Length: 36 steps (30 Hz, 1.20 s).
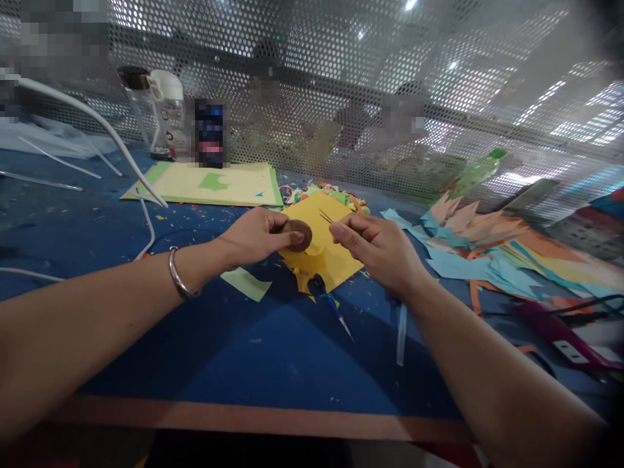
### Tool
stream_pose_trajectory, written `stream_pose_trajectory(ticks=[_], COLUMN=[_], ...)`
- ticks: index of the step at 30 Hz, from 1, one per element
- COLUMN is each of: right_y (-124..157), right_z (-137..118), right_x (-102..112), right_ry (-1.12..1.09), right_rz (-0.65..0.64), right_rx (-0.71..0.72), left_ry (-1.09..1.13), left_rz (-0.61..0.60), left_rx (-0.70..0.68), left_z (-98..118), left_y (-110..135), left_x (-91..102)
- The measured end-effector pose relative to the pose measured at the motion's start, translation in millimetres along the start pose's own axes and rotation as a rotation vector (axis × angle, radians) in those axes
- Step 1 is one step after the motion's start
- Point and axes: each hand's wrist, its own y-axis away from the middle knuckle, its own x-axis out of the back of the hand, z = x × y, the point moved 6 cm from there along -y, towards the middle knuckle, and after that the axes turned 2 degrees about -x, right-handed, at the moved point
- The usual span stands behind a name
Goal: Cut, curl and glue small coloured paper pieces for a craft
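My left hand [258,235] pinches a round brown disc [299,235] between thumb and fingers, above yellow paper [331,234]. To its right, my right hand [377,244] is closed on two thin dark prongs [325,215], which point up and left towards the disc without touching it. Whether the prongs are tweezers or wires I cannot make out. Below the hands, small scissors [335,309] with blue on them lie at the yellow paper's ragged front edge. A pale green paper strip [247,285] rests under my left wrist.
Stacked sheets [180,179] and coloured scraps [341,195] lie behind my hands. A phone [211,133] and bottles [168,117] stand against the perforated metal screen [312,123]. Cut papers [487,260] and a purple power strip [560,335] are at right; a white cable [97,117] curves at left.
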Motion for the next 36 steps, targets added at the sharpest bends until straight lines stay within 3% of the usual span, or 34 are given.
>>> stream_pose_trajectory(ticks=[4,6,8,12,19,24,29,36], right_y=[-1,-1,-2,-2,-4,-6,-8,-9], right_z=[3,6,9,13,14,22,25,29], right_x=[-1,-2,-2,-3,-5,-12,-12,-11], right_ry=[0.015,0.024,0.029,0.037,0.018,-0.012,-0.038,-0.022], right_rz=[-0.005,-0.002,0.004,0.008,-0.003,-0.065,-0.045,-0.014], right_rx=[-0.016,-0.024,-0.033,-0.04,-0.069,-0.103,-0.07,-0.067], left_ry=[-0.26,-0.421,-0.575,-0.663,-0.519,-0.309,-0.067,-0.103], left_rz=[-0.351,-0.431,-0.386,-0.124,-0.139,-0.025,-0.009,0.118], left_rx=[0.077,0.134,0.145,0.02,-0.082,-0.097,-0.104,-0.158], left_z=[0,-1,0,3,-5,-3,-5,-9], left_y=[1,4,3,-2,-3,-7,-10,-15], left_x=[0.1,4.7,11.8,16.0,-13.6,-3.8,1.9,19.2])
